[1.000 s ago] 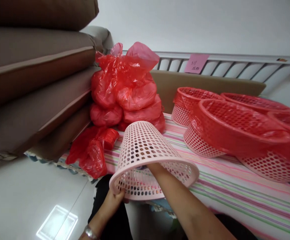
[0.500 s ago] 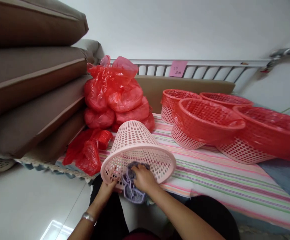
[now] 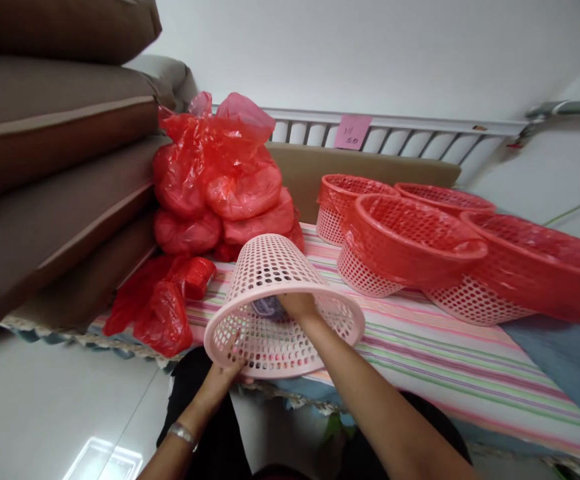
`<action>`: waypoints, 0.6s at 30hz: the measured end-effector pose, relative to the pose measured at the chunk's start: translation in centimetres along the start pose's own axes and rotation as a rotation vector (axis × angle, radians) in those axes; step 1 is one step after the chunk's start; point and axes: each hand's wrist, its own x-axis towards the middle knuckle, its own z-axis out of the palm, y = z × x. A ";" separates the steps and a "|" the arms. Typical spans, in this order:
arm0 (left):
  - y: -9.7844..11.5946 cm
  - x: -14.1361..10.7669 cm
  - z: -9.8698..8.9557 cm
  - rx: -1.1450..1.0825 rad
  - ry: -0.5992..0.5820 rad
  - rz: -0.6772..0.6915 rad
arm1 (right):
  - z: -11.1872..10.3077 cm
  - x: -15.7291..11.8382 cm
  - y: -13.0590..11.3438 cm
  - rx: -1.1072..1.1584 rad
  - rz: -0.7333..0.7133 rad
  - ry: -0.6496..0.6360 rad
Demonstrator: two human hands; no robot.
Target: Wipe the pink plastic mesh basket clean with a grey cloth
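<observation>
A pink perforated plastic basket point(image 3: 283, 257) lies tilted on its side, its mouth facing me. At its lower left rim, my left hand point(image 3: 225, 373) is closed on the edge, thumb inside and fingers beneath. My right hand point(image 3: 297, 305) reaches inside the basket, gripping a greyish-purple cloth point(image 3: 269, 307) against the upper inner wall. The basket's upper wall partly hides the cloth and my right fingers.
Several baskets lined with red plastic bags point(image 3: 415, 233) stand on the striped sheet point(image 3: 440, 353) at right. Tied red bags point(image 3: 243, 190) are piled at left, with a loose red bag point(image 3: 165, 320) before them. Brown cushions point(image 3: 60, 120) are stacked at far left.
My right hand has moved the cloth from the lower rim up and deeper into the basket. The basket's mouth has turned slightly, and my left hand stays on the rim.
</observation>
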 end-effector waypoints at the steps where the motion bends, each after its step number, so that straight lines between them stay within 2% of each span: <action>1: 0.0 0.0 -0.1 -0.006 -0.005 -0.006 | 0.8 0.5 0.2 -0.015 -0.083 -0.020; 4: -0.2 0.1 -0.4 -0.010 -0.021 -0.014 | 3.5 1.0 0.6 -0.041 -0.207 -0.148; 7: -0.4 0.2 -0.5 0.001 -0.027 -0.021 | 6.1 1.0 1.0 -0.025 -0.195 -0.215; 13: -0.8 0.4 -0.6 -0.004 -0.006 -0.030 | 9.2 1.4 1.3 0.006 -0.119 -0.128; 16: -0.9 0.4 -0.6 -0.009 -0.010 -0.023 | 9.7 1.5 1.2 0.010 -0.086 -0.071; 18: -0.9 0.4 -0.6 -0.017 -0.017 -0.024 | 9.5 1.1 1.2 -0.037 -0.117 -0.087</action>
